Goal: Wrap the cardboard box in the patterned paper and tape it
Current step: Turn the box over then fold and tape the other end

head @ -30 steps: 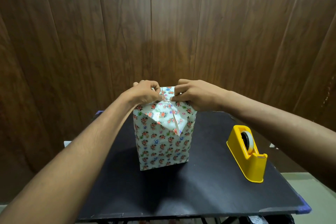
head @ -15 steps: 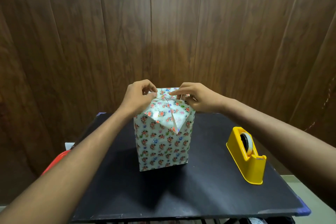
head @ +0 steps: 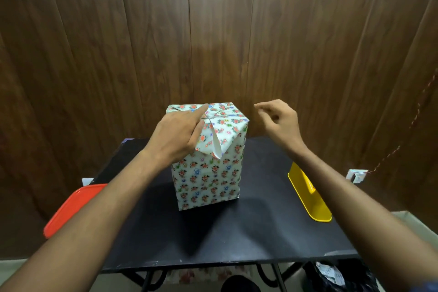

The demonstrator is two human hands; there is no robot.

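Observation:
The box wrapped in floral paper stands upright in the middle of the black table. Its top is folded shut, and one pointed white flap hangs down over the front face. My left hand lies flat on the top left corner, with the index finger stretched along the folds and pressing them down. My right hand hovers in the air to the right of the box, apart from it, fingers loosely curled and holding nothing. The yellow tape dispenser sits on the table's right side, partly behind my right forearm.
A red plastic lid shows beyond the table's left edge. Dark wood panelling rises right behind the table. A black bag with white paper in it sits on the floor under the right front corner.
My right hand has let go of the top folds and lifted away to the right. My left hand has flattened onto the top. The view has tilted down.

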